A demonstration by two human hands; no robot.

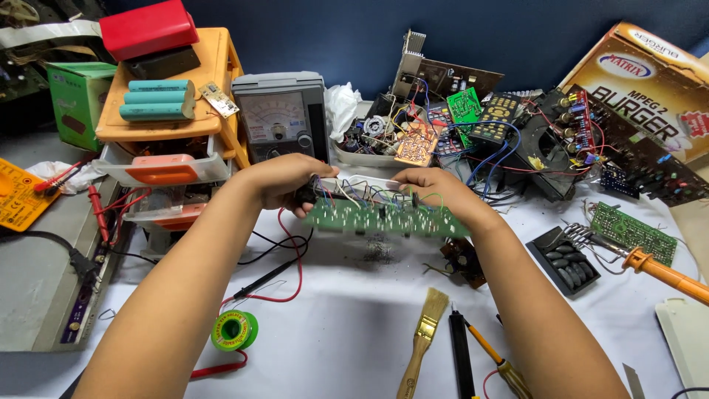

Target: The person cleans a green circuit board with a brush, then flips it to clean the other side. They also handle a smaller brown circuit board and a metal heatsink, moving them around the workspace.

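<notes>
Both my hands hold a long green circuit board (384,219) level above the white table cover (354,332). My left hand (284,181) grips its left end, where a bundle of coloured wires bunches up. My right hand (436,188) grips the right end from above. The board's solder side faces me, with thin wires looping over its top edge. Beneath it, a small patch of dark dust (378,253) lies on the cover.
A brush (422,340), a black pen-like tool (461,355), a yellow-handled screwdriver (498,362), a green solder spool (235,330) and red and black probe leads (275,277) lie near me. An analog meter (281,114), orange drawers (166,89) and several loose boards stand behind. A soldering iron (650,266) rests at right.
</notes>
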